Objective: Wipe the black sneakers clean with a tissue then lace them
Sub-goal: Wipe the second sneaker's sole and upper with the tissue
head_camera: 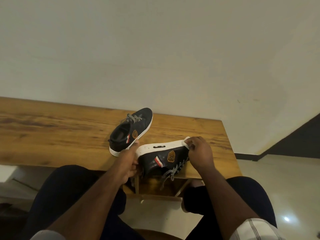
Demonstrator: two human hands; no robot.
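While the left hand (129,166) grips the heel end of the nearer black sneaker (161,158), fingers curled round its back, the right hand (199,153) pinches a white tissue (186,142) against the toe end of that shoe's white sole (161,147). This sneaker is tipped on its side at the near edge of the wooden table (60,129), sole turned up and away from the person, so the side with the brown badge (171,155) and the red-and-white stripe faces the camera. Its black-and-white checked laces (174,170) hang loose over the table edge (threaded or not, I cannot tell). Dark specks dot the sole near the heel.

Just beyond the left hand, the second black sneaker (131,130) stands upright on its sole on the table, toe pointing away towards the wall (155,49), its own checked laces bunched over the tongue. The two shoes lie close together; whether they touch is hidden by the left hand. Below the table, the person's knees in dark trousers frame the forearms, over a pale tiled floor (285,179).
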